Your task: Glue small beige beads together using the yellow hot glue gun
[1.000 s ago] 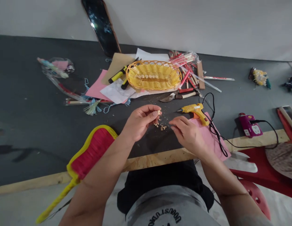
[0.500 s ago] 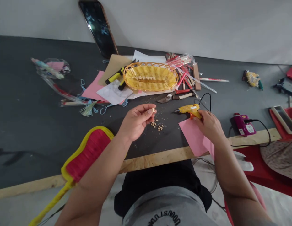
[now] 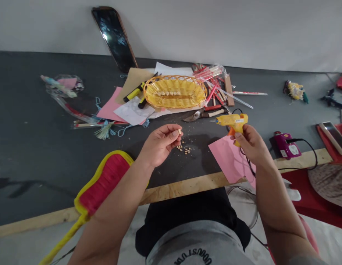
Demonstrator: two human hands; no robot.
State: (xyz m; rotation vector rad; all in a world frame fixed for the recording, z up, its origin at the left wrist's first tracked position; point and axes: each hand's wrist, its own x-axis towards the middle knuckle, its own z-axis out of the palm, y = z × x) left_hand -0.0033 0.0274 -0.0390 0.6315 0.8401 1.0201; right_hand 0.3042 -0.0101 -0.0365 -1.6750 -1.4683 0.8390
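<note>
Between thumb and fingertips, my left hand (image 3: 162,144) pinches a small pale wooden piece (image 3: 179,131). My right hand (image 3: 252,144) grips the handle of a yellow glue gun (image 3: 232,120), held up above the table with its nozzle toward the left. A black cord hangs below that hand. Several tiny wooden pieces (image 3: 186,151) lie loose on the dark table, just right of my left hand. Under the glue gun rests a pink sheet of paper (image 3: 224,156). Beyond my hands stands a yellow woven basket (image 3: 175,103) with a row of small pale pieces inside.
Pruning shears (image 3: 202,114) lie before the basket. Wrapped red-and-white sticks (image 3: 215,79) are heaped behind, at the right. A phone (image 3: 114,38) leans on the wall. A purple power socket box (image 3: 287,145) sits at right, and a red-and-yellow paddle-shaped thing (image 3: 104,180) lies under my left forearm.
My right hand has lifted the glue gun off the table and shifted it slightly right. My left hand still pinches its wooden piece in nearly the same place.
</note>
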